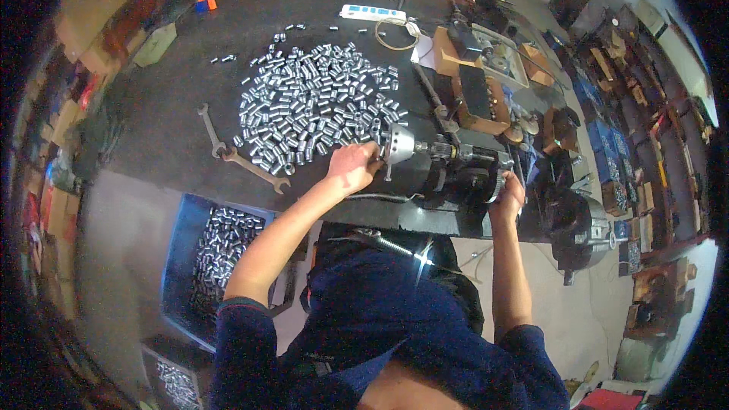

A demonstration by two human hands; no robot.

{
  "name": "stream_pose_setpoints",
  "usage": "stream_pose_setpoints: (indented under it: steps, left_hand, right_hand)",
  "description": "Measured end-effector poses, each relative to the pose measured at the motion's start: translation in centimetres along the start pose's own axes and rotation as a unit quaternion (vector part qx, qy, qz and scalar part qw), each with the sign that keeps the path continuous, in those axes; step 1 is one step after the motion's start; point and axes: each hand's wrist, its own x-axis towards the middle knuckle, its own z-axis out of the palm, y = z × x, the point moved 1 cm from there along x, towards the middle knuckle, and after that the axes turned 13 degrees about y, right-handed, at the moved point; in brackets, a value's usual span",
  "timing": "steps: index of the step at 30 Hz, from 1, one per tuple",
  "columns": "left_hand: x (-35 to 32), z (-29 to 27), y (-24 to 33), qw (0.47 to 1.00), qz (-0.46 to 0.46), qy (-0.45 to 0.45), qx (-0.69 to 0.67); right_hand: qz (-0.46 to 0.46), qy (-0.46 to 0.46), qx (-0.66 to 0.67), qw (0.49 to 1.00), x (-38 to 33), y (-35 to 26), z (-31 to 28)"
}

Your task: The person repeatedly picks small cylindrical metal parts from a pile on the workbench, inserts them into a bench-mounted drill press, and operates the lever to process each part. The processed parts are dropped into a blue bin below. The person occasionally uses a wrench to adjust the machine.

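A small bench machine stands at the table's front edge, with a silvery cone-shaped head on its left end and a dark toothed wheel on its right. My left hand is at the head's left side, fingers curled in; whatever is between them is hidden. At the other end my right hand is closed on the rim of the toothed wheel. Just beyond my left hand spreads a large pile of short shiny metal sleeves.
Two open-ended spanners, one silvery and one brownish, lie left of the pile. Below the table edge stands a blue crate of sleeves. A white power strip, a wire ring and a wooden box sit farther back.
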Motion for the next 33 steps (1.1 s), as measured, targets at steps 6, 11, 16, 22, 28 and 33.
stream_pose_setpoints:
  steps: [6,11,16,22,28,33]
  left_hand:
    - [-0.6,-1.3,1.6,0.997,0.051,-0.03,0.043]
    - [-0.2,-3.1,0.1,0.817,-0.264,-0.095,-0.504]
    - [1.5,-8.1,1.7,0.798,-0.139,0.004,-0.587]
    - [1.6,-7.2,2.3,0.841,-0.155,0.047,-0.517]
    - [1.6,-7.7,2.6,0.829,-0.168,0.029,-0.533]
    - [2.4,-8.2,2.4,0.827,-0.197,-0.02,-0.526]
  right_hand:
    - [0.026,-0.013,0.022,0.999,3.3,2.1,-2.3]
    - [0.036,-0.042,0.019,0.998,2.2,0.9,-2.0]
    - [0.034,0.01,0.002,0.999,-0.1,-0.2,-0.2]
    - [-0.012,0.013,0.003,1.0,-2.5,-1.3,0.1]
    - [-0.019,-0.008,0.001,1.0,-3.7,-2.0,-1.1]
    - [0.013,-0.04,0.013,0.999,-2.0,-1.5,-1.0]
